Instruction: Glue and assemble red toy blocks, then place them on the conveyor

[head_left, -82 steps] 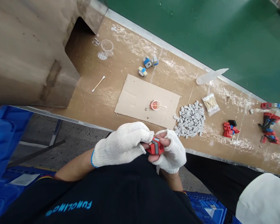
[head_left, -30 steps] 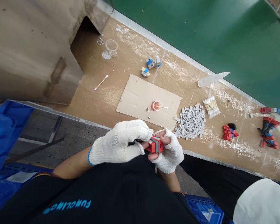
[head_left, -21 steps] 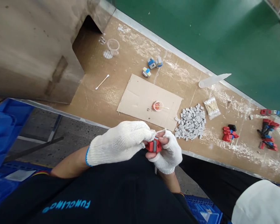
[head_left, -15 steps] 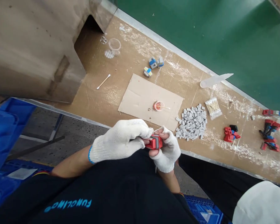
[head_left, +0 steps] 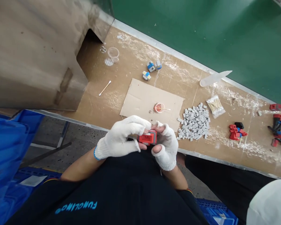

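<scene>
My left hand (head_left: 123, 136), in a white knit glove with bare fingertips, pinches a small red and grey plastic toy part (head_left: 148, 137) between thumb and fingers. A red raised rectangle on the part faces up. From the other side my right hand (head_left: 166, 147), gloved alike, curls round the part's right end; its fingers touch the upper corner and its thumb lies at the lower one. Beyond the hands, a small cup of reddish paste (head_left: 157, 107) with a cotton swab (head_left: 164, 108) across it rests on a cardboard sheet (head_left: 140, 97).
Right of the sheet lies a heap of small grey pieces (head_left: 194, 122), with a bag of cotton swabs (head_left: 215, 106) beside it. Blue and grey toy parts (head_left: 151, 66) sit farther back. Red toy figures (head_left: 235, 132) lie rightward. A large cardboard box (head_left: 37, 56) stands left. Another person's white cap (head_left: 269, 203) shows lower right.
The toy part has turned, so its red raised face now shows, and it has shifted slightly left and up. My right thumb has moved away from the part's lower side.
</scene>
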Available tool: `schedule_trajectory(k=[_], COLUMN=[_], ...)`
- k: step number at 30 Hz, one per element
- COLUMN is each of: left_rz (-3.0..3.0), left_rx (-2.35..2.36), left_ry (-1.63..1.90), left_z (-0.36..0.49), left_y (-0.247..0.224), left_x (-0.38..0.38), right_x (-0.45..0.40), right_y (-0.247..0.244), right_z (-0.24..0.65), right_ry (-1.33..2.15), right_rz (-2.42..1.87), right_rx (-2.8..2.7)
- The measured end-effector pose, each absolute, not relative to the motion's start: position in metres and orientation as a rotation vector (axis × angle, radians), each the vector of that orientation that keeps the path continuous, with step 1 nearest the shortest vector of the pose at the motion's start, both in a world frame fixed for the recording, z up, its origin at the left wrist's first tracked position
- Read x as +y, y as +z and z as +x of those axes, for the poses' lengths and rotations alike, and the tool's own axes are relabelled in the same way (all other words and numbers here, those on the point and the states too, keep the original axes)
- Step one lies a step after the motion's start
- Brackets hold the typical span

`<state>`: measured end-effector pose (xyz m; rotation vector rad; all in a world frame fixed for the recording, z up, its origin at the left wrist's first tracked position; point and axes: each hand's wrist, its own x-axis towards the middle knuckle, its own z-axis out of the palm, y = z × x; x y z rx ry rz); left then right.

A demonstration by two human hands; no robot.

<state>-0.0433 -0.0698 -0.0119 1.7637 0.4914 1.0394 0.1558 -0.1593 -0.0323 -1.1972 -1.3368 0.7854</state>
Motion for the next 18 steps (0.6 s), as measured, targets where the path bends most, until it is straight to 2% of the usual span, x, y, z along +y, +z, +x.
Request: schedule_trajectory(k=[8, 12, 18], left_rz=[1.742, 1.823, 1.839], left_rx=[0.683, 0.615, 0.653], left_ry=[1.173, 1.121, 1.048], left_z=[-0.042, -0.018, -0.013], left_y=[-0.015, -0.031, -0.058], left_x=[0.017, 0.056, 0.057], right_x=[-0.075, -0.053, -0.060], right_y=[0.009, 0.002, -0.012], right_z=[0.261, 0.289, 0.285], right_ry=[0.089, 0.212, 0.501], right_rz=[-1.326, -1.373, -1.342], right_rx=[-1.638, -1.863, -2.061])
